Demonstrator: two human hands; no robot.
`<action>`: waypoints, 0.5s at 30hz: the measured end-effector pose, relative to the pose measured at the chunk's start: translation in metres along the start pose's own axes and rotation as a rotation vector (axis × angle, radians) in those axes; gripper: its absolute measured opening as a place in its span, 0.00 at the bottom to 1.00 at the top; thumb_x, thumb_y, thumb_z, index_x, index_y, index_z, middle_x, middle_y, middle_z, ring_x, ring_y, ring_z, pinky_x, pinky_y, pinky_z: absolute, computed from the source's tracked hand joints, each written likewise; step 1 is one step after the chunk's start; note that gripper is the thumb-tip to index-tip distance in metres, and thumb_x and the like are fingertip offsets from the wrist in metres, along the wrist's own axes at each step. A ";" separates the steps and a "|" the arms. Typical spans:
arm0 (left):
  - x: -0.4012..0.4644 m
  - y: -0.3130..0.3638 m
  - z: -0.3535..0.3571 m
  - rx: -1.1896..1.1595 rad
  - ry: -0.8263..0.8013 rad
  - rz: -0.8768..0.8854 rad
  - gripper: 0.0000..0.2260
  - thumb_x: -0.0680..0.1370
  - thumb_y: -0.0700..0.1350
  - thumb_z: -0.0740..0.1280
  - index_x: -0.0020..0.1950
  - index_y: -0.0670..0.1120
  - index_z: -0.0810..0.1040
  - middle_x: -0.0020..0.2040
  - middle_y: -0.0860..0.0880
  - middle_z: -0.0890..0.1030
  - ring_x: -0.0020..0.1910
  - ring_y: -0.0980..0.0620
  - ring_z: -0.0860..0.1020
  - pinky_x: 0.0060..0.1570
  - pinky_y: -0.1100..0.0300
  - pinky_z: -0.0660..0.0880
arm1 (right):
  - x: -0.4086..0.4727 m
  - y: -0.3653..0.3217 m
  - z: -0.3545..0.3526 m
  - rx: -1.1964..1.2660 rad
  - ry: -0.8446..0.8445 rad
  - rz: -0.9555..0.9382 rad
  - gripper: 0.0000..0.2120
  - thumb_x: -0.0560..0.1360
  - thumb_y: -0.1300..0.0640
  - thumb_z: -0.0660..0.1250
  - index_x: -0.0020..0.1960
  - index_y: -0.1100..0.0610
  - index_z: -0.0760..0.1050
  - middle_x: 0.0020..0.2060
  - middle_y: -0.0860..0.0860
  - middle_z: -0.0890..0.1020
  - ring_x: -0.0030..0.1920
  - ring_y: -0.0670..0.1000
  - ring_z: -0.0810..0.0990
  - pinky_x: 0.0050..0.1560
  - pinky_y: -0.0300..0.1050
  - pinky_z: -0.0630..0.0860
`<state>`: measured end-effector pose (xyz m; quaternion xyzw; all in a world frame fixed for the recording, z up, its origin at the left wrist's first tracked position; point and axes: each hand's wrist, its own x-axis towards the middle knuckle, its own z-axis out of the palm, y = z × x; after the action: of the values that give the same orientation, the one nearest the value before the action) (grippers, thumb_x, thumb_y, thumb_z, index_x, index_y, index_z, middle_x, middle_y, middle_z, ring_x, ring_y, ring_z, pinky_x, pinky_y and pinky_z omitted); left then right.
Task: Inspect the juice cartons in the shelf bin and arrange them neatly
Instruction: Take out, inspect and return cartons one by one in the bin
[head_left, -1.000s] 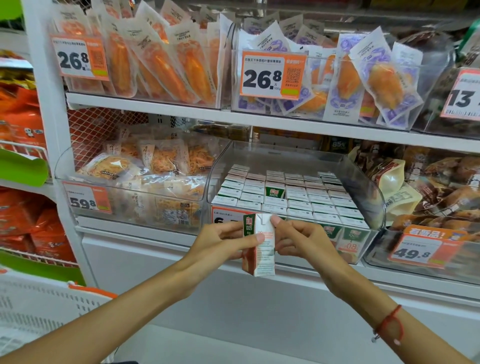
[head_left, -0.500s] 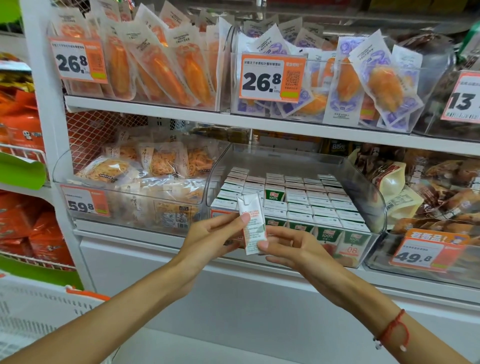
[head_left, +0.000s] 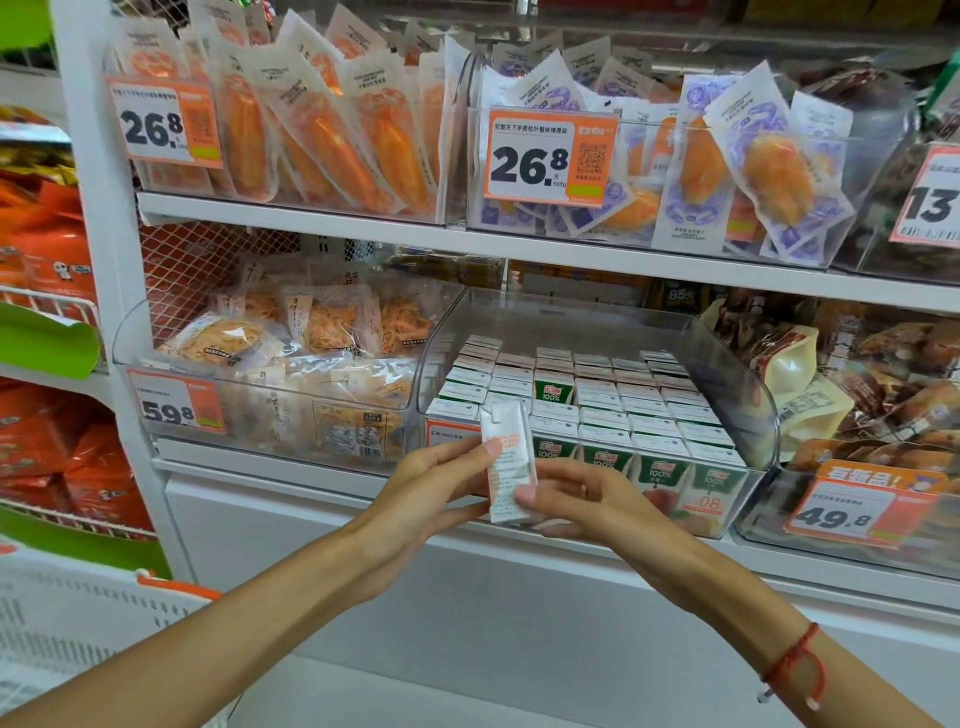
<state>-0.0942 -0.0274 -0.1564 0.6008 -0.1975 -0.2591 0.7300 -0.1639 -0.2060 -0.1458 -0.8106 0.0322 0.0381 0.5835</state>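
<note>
Red cord circles the right wrist (head_left: 795, 670) at the near right edge. Both forearms reach up toward the middle shelf. The left hand (head_left: 431, 493) pinches a small juice carton (head_left: 506, 462) from the left, thumb on its printed face and fingers behind. The right hand (head_left: 576, 501) pinches the carton's lower right corner with thumb and curled fingers. The carton stands nearly upright, tilted a little left, white with small print and an orange patch toward the camera, held just in front of the near left corner of the clear plastic bin (head_left: 727, 364).

Inside the bin, the other cartons (head_left: 623, 410) stand packed in tight rows, white tops up; the near row shows green fronts marked 100%. 1 carton (head_left: 553, 387) farther back shows its green face amid the white tops.

Left of this bin sits another clear bin (head_left: 270, 415) of bagged snacks with a 59.8 price tag (head_left: 174, 408). On the right, a 49.8 tag (head_left: 857, 509). On the far upper shelf, sealed orange packets stand behind 26.8 tags (head_left: 548, 156).
</note>
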 end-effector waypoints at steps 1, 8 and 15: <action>0.000 0.000 0.000 -0.012 0.012 0.007 0.12 0.79 0.49 0.66 0.61 0.50 0.80 0.53 0.49 0.85 0.55 0.54 0.83 0.48 0.64 0.80 | -0.001 -0.001 0.000 0.002 -0.007 -0.026 0.23 0.66 0.42 0.73 0.60 0.48 0.79 0.49 0.47 0.86 0.51 0.45 0.84 0.52 0.35 0.79; -0.002 -0.005 0.006 0.121 0.237 0.167 0.07 0.76 0.49 0.71 0.54 0.54 0.83 0.45 0.55 0.86 0.47 0.58 0.84 0.44 0.65 0.81 | 0.001 0.003 0.009 -0.217 0.324 -0.103 0.24 0.60 0.46 0.82 0.52 0.47 0.79 0.37 0.43 0.84 0.37 0.41 0.81 0.39 0.33 0.77; -0.001 -0.003 -0.001 0.097 0.182 0.080 0.11 0.76 0.43 0.71 0.58 0.50 0.81 0.50 0.52 0.86 0.51 0.54 0.84 0.53 0.60 0.80 | 0.000 0.004 0.005 -0.135 0.212 -0.080 0.23 0.62 0.38 0.74 0.52 0.47 0.78 0.44 0.46 0.83 0.44 0.45 0.81 0.47 0.37 0.80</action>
<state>-0.0953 -0.0266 -0.1599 0.6483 -0.1664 -0.1641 0.7246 -0.1646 -0.2020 -0.1512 -0.8481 0.0584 -0.0689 0.5221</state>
